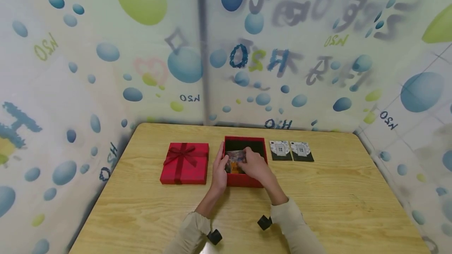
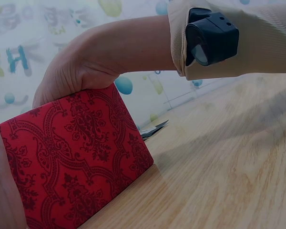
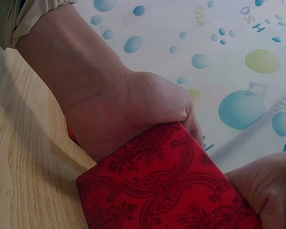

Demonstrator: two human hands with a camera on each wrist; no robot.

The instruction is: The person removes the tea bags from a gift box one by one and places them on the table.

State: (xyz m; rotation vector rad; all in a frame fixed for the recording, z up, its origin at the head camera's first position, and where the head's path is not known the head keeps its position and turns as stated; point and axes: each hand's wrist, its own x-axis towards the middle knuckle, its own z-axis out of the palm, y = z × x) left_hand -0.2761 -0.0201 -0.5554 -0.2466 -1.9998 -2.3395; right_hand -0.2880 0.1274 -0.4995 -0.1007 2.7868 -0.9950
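Note:
A red gift box point(image 1: 245, 182) stands uncovered on the table, its inside dark and its outer walls patterned with dark scrollwork. My left hand point(image 1: 219, 171) holds the box's left wall, fingers along the outside and thumb over the rim. Reaching over the front right side, my right hand point(image 1: 256, 164) pinches a colourful printed packet point(image 1: 234, 167) with an orange patch, at the box's opening. In the left wrist view, the right hand point(image 2: 71, 76) dips behind the box wall point(image 2: 81, 157), which hides its fingers. The right wrist view shows the left hand point(image 3: 262, 188) against the box's side.
Left of the box lies a red lid point(image 1: 168, 175) with a dark red ribbon bow point(image 1: 181, 153). Two white-and-black printed cards point(image 1: 280, 150) lie side by side to the right. Behind the wooden table point(image 1: 335, 203) rises a patterned wall point(image 1: 310, 89).

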